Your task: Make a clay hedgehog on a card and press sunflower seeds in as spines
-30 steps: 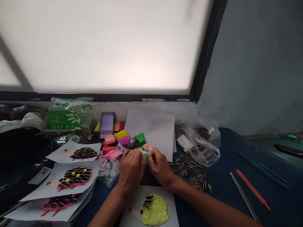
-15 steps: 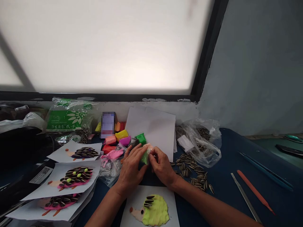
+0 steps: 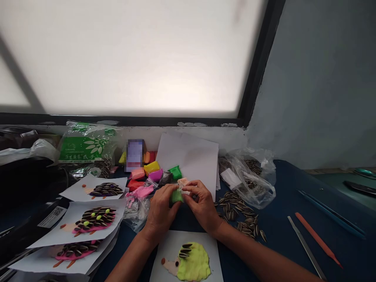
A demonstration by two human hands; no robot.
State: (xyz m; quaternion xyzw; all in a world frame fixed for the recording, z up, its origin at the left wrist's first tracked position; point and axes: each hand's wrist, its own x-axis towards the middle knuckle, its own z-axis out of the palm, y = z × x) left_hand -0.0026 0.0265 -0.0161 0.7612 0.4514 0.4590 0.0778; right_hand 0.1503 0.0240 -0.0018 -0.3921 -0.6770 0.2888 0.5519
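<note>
Above the near sheet of paper, my left hand (image 3: 161, 207) grips a light green packet of modelling clay (image 3: 176, 196) between thumb and fingers. The thumb and fingers of my right hand (image 3: 203, 206) pinch the clear wrapper at the packet's right end. Below my hands lies a paper sheet (image 3: 167, 244) with a yellow clay hedgehog (image 3: 196, 263). It has a pale face, a brown nose, a dark eye and several sunflower seeds (image 3: 185, 250) pressed in near its head. Just beyond my fingers lies a peach clay piece (image 3: 182, 181), partly hidden.
Colourful clay packets (image 3: 152, 167) lie behind my hands, beside stacked white paper (image 3: 188, 156). Finished hedgehog sheets (image 3: 94, 217) overlap at left. Loose sunflower seeds (image 3: 248, 219) and a plastic bag (image 3: 258, 192) are at right, with tweezers (image 3: 331, 213) and an orange clay tool (image 3: 319, 239).
My left fingers have curled in around the green packet, and my right fingers have shifted onto its wrapper end. The view has moved very slightly.
</note>
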